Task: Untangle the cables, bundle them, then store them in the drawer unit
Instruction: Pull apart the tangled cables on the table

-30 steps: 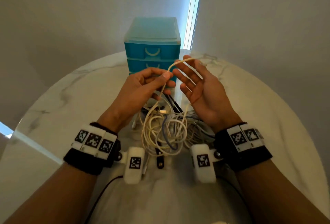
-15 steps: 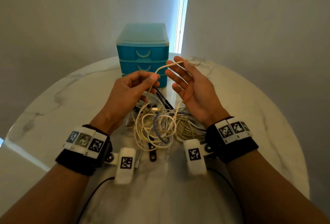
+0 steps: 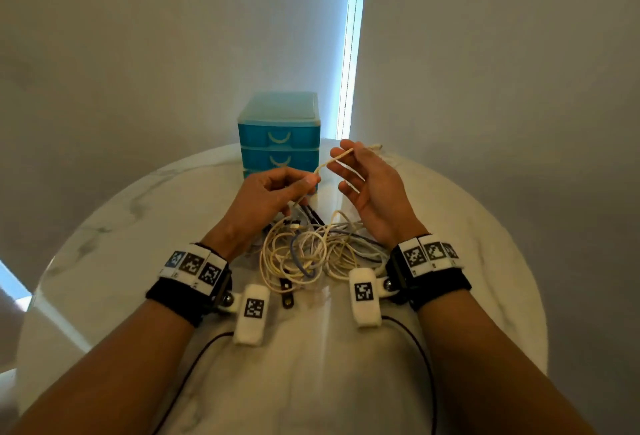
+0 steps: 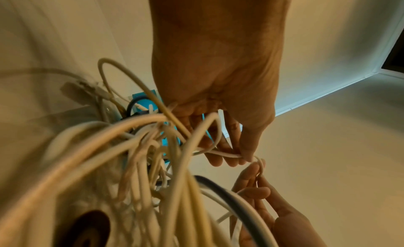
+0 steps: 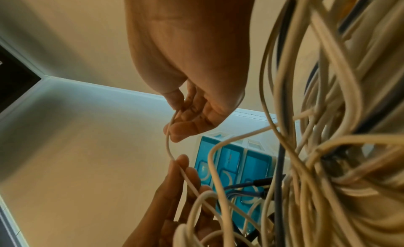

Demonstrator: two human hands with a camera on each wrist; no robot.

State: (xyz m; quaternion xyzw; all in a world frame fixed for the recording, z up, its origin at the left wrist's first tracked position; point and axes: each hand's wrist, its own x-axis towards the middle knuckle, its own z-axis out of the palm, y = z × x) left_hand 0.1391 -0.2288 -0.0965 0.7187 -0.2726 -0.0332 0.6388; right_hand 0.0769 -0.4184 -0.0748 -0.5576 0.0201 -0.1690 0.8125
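A tangle of white, cream and grey cables (image 3: 311,254) lies on the round marble table (image 3: 467,296). Behind it stands the blue drawer unit (image 3: 277,138), with its drawers pushed in. Both hands are raised over the tangle. My left hand (image 3: 310,181) pinches one white cable (image 3: 334,161) between thumb and fingertips, as the left wrist view shows (image 4: 245,156). That cable runs up to my right hand (image 3: 346,152), whose thumb holds it against spread fingers (image 5: 177,116). Turns of it cross those fingers. Its free end (image 3: 375,147) sticks out behind the hand.
A dark strap (image 3: 286,294) lies at the near edge of the tangle and black plugs (image 3: 313,214) at its far side. Thin black leads (image 3: 207,348) run from my wrist cameras across the near table. Grey walls stand close behind the drawer unit.
The head view has pulled back, so hands and drawer unit look smaller. The white cable's free end now pokes out past the right hand. Both hands keep hold of the cable.
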